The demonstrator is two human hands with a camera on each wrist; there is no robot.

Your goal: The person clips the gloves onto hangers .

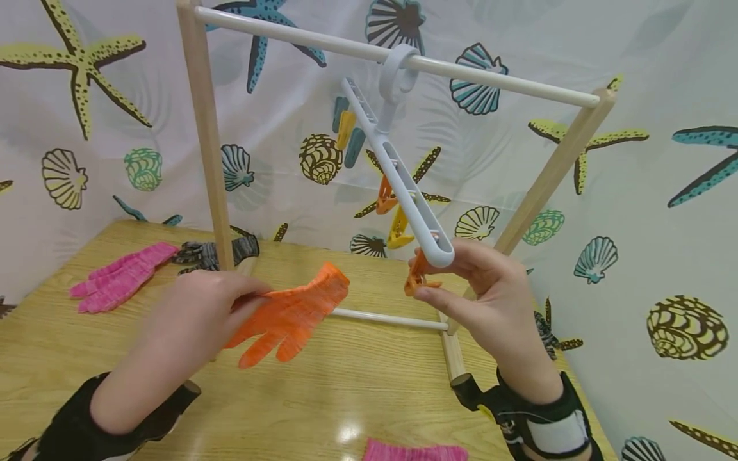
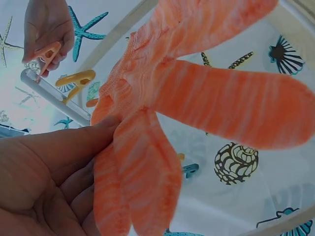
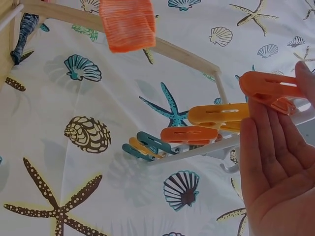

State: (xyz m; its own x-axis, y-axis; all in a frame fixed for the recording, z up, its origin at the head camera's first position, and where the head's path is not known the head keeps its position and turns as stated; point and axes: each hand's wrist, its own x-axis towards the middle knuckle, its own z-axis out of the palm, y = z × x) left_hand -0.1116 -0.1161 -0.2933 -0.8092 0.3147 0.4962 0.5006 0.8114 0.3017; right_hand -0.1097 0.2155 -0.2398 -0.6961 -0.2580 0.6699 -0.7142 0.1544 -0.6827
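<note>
In the head view my left hand [image 1: 198, 317] pinches an orange knit glove [image 1: 296, 314] between thumb and fingers. Its cuff points up and right, while the glove's fingers hang down. My right hand [image 1: 496, 282] grips an orange clothespin [image 1: 416, 275] at the near end of a pale blue clip hanger [image 1: 398, 176]. That clothespin [image 3: 268, 86] lies between the thumb and fingers in the right wrist view. Further along the hanger hang another orange clothespin [image 1: 386, 195], a yellow one [image 1: 399, 227], and a group of teal and yellow ones [image 1: 346, 128]. A gap separates the glove's cuff from the held clothespin.
The hanger hooks over a white rod [image 1: 323, 41] between wooden posts [image 1: 204, 128]. On the wooden table [image 1: 323, 397], a pink glove [image 1: 123, 275] and a grey-black glove [image 1: 198, 255] lie back left. Pink knit fabric [image 1: 415, 452] shows at the front edge. A patterned curtain hangs behind.
</note>
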